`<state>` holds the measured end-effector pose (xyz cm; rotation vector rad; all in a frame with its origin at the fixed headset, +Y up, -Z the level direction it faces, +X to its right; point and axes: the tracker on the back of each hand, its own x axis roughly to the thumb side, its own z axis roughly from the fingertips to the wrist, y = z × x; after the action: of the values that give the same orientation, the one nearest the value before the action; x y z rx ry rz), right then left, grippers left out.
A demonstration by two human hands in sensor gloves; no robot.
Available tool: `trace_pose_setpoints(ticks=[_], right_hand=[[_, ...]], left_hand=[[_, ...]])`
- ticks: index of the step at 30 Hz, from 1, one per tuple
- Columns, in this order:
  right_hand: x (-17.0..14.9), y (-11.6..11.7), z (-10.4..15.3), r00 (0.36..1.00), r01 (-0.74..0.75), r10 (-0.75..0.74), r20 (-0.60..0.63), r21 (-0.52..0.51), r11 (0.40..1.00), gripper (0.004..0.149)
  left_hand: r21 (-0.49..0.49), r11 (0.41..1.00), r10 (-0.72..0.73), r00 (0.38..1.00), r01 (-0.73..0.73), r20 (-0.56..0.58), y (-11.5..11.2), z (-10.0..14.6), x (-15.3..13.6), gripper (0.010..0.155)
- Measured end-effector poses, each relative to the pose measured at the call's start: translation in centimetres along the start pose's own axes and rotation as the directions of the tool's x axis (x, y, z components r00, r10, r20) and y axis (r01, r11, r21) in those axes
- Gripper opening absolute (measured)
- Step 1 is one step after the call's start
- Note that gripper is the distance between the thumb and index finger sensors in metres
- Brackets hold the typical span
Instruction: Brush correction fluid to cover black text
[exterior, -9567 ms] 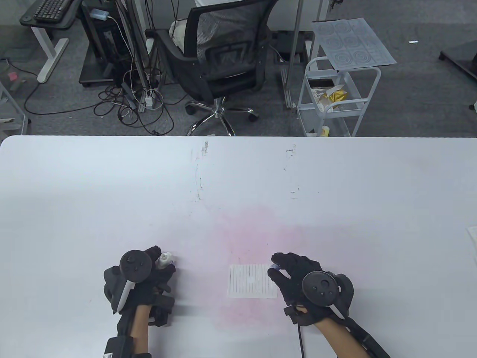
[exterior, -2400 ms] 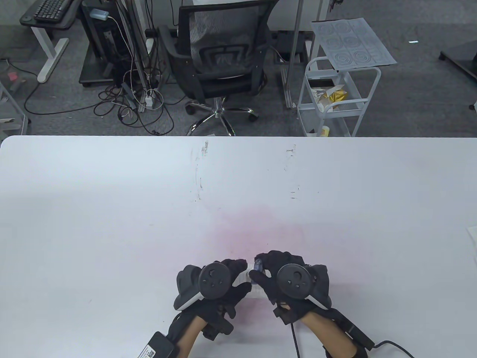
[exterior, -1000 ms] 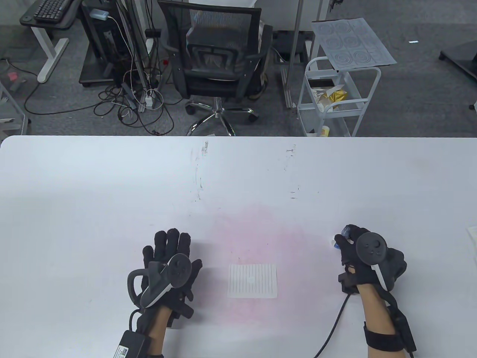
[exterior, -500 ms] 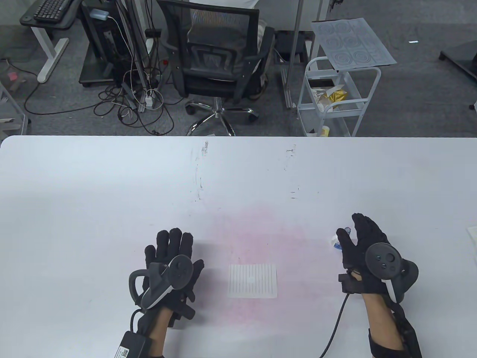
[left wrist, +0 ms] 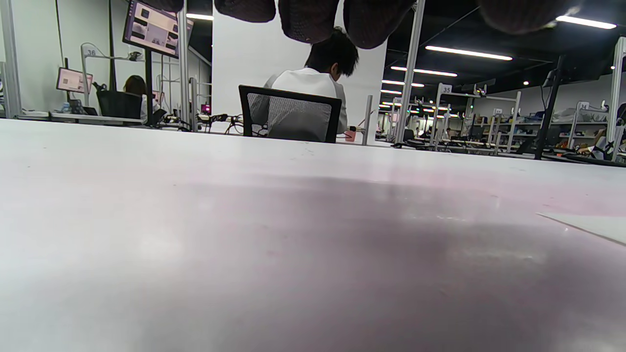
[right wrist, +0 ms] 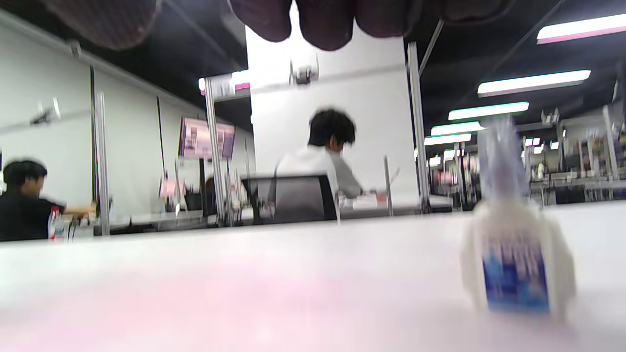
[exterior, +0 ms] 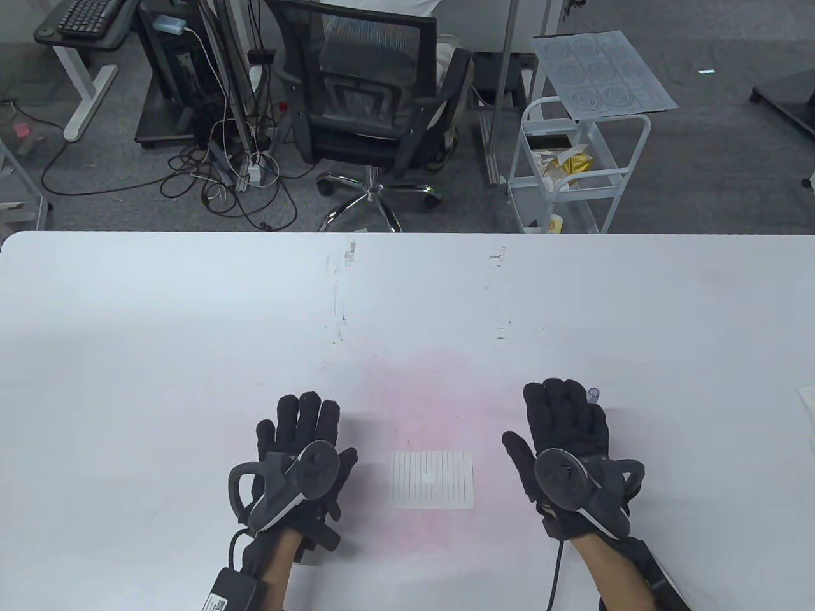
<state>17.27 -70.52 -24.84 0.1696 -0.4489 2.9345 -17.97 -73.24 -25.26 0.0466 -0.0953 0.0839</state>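
Observation:
A small lined paper [exterior: 433,478] lies on the white table [exterior: 407,299] between my hands, with a white dab of fluid at its middle. My left hand [exterior: 299,439] lies flat and open on the table, left of the paper, holding nothing. My right hand [exterior: 563,426] lies flat and open to the right of the paper, also empty. The correction fluid bottle [exterior: 593,396] stands upright just beyond my right fingers, only its cap showing there. In the right wrist view the white bottle [right wrist: 516,244] with a blue label stands capped, apart from my fingertips [right wrist: 323,24].
A corner of the paper [left wrist: 592,226] shows at the right of the left wrist view. A sheet's edge [exterior: 807,400] lies at the table's far right. An office chair [exterior: 375,95] and a white cart [exterior: 573,165] stand beyond the table's far edge.
My right hand let go of the bottle, moved left and laid itself flat; the bottle stays standing on the table. My left hand has barely moved.

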Motion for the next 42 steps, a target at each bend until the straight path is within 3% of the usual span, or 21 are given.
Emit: trace_pose_setpoints(ticks=[4, 13, 42], right_hand=[[0.0, 2.2, -0.2, 0.999, -0.029, 0.031, -0.013, 0.118, 0.993, 0.076], [-0.8, 4.7, -0.5, 0.998, -0.044, 0.060, -0.035, 0.362, 0.931, 0.077], [-0.7, 4.8, -0.5, 0.998, -0.052, 0.065, -0.023, 0.358, 0.932, 0.077]], left_hand=[[-0.010, 1.000, -0.018, 1.000, 0.018, 0.013, -0.2, 0.2, 0.3, 0.076], [-0.013, 1.000, -0.028, 0.999, 0.028, 0.032, -0.4, 0.2, 0.8, 0.076], [-0.020, 0.999, -0.034, 0.999, 0.035, 0.031, -0.5, 0.2, 0.7, 0.077]])
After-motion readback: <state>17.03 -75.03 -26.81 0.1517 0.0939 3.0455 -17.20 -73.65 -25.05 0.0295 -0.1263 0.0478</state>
